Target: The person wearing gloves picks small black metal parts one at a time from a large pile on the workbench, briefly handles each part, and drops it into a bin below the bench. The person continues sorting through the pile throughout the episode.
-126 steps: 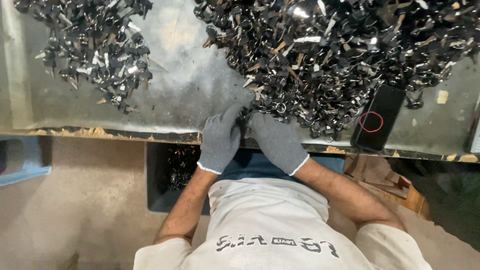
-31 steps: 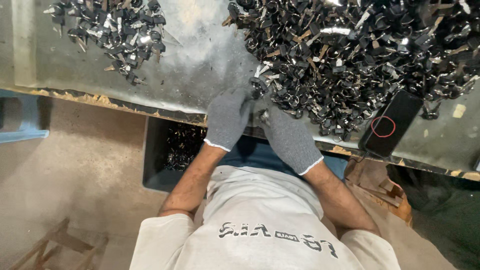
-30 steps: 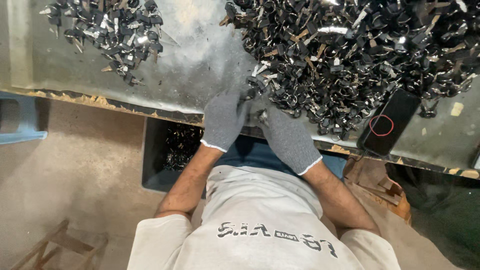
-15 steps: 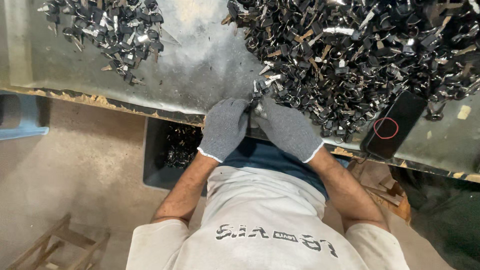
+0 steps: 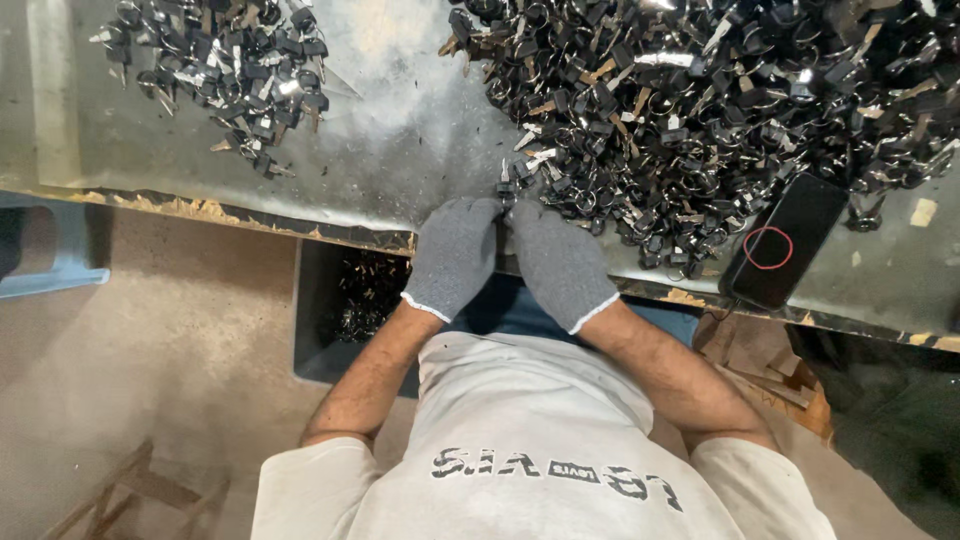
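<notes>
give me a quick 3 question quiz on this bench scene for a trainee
1. True or false: both hands wear grey gloves.
2. Which pile of small metal parts is bigger? A) the left pile B) the right pile
3. What dark flat thing lies at the bench edge by the right pile?

Key
1. True: the left hand and right hand are both gloved, close together at the bench edge.
2. B: the right pile is far bigger than the left pile.
3. A phone.
</notes>
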